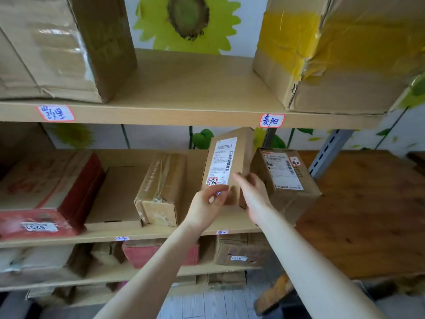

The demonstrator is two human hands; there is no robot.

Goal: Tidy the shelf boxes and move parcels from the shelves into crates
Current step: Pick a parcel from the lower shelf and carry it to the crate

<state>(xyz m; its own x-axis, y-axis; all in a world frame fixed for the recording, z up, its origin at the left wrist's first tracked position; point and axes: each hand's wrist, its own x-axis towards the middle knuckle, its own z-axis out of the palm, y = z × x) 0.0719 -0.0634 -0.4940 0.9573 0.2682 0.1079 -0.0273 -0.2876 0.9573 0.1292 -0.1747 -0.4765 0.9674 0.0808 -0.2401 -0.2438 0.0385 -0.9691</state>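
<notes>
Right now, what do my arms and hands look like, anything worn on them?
Both forearms are bare to the frame's edge, no sleeves. The left hand and right hand wear no gloves; no watch or bracelet shows at either wrist.

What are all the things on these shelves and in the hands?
Plain big box: one, brown, top shelf left.
Yellow-taped big box: one, brown, top shelf right.
Red box: one, red, middle shelf left.
Flat box: one, brown, beside red box.
Taped box: one, brown, middle shelf centre.
Labelled box: one, brown, right of hands.
Pink box: one, pink-red, lower shelf.
Shelf tags: two, white, red-rimmed, top shelf edge.
Sunflower picture: one, yellow-green, wall.
Small parcel: one, brown, white label, held up.
Left hand: pinches parcel's bottom edge.
Right hand: grips parcel's right side.
</notes>
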